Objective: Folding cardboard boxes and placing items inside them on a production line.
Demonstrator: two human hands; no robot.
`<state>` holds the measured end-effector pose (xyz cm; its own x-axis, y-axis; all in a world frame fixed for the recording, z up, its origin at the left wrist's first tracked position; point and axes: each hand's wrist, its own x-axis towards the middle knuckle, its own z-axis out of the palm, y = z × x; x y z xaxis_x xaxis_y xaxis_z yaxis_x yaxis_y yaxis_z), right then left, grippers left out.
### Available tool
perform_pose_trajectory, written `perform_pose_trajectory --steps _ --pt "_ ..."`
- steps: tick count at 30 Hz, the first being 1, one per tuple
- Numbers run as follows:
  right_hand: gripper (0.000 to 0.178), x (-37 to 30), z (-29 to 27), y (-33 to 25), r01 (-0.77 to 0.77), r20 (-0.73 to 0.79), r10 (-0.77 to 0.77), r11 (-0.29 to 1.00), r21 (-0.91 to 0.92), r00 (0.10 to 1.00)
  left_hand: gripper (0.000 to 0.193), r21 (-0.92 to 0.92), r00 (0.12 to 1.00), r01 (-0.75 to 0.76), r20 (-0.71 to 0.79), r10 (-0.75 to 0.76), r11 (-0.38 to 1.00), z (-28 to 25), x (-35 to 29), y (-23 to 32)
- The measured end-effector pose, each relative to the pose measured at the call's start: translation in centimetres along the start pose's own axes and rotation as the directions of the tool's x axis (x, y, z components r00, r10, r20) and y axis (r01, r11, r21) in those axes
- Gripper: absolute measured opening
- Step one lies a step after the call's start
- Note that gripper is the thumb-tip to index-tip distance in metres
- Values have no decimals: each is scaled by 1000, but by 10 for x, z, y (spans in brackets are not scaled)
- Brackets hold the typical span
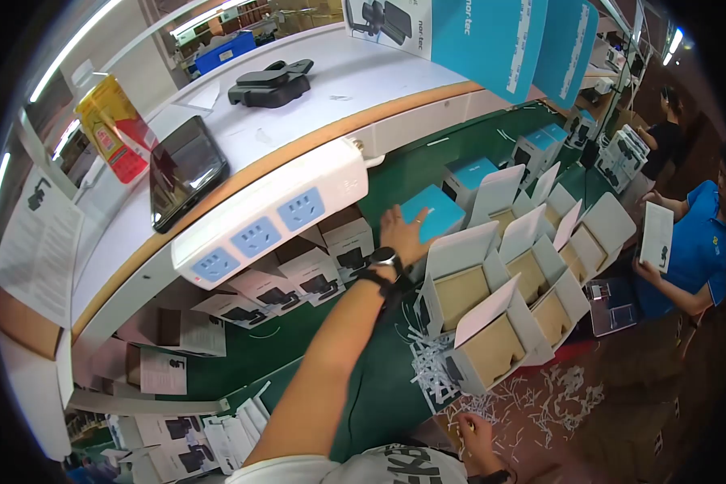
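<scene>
My left hand (405, 235), with a dark watch (385, 258) on its wrist, reaches across the green bench. Its fingers are apart and rest on the left end of a closed blue-topped box (434, 211). Right of that hand stands a cluster of open white cartons (492, 343) with brown cardboard inserts and raised flaps. Low in the view, close to my body, is my right hand (477, 440). Its fingers are curled in, and whatever they may hold is too small to make out.
A white power strip (274, 214) runs along the shelf edge above the bench. On the shelf are a phone (187, 171), a drink bottle (114, 121) and a black holder (271, 84). White paper strips (561, 399) litter the floor. A person in blue (698, 242) holds a white carton.
</scene>
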<state>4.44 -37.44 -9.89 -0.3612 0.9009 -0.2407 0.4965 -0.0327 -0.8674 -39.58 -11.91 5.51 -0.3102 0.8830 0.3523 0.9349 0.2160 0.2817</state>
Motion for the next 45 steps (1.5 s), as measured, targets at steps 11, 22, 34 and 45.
perform_pose_trajectory --steps 11,22,34,45 --pt "31 13 15 25 -360 447 271 924 125 852 30 165 997 36 -68 -25 986 -76 0 -128" --pt "64 97 98 -192 506 -105 -495 840 195 863 27 150 961 -259 141 239 954 -200 -351 -49" --pt "54 88 111 -202 282 833 -248 952 116 495 69 194 299 944 -169 -939 266 -118 -730 -251" --pt "23 172 179 -115 -254 537 221 967 -14 814 54 -665 235 629 -330 -914 402 -156 -671 -232"
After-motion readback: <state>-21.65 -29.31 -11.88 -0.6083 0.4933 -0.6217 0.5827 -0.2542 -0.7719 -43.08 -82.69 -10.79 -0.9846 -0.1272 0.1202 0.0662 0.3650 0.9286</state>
